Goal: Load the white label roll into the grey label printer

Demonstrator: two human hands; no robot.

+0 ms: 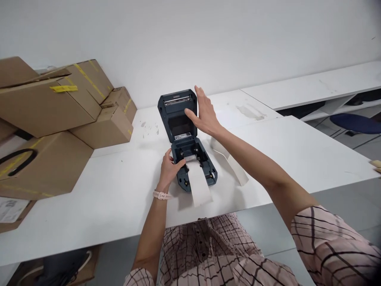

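A dark blue label printer (205,153) stands on the white table with its lid (171,104) raised. From its base a strip of white label paper (199,184) runs out over the front edge and hangs toward the table's near side. My left hand (170,170) grips the left side of the base, with the thumb over the rim near the paper. At the lid's right edge is my right hand (205,113), fingers stretched and thumb apart, seemingly touching the lid. Right of the printer a loose curled strip of paper (236,169) lies on the table, partly behind my right forearm.
Several cardboard boxes (44,103) are piled on the table's left, with a black cable (22,153) over one. A white wall rises behind. At the right stand a low shelf unit (336,111) and a blue stool (355,122). The table's front edge is close to my body.
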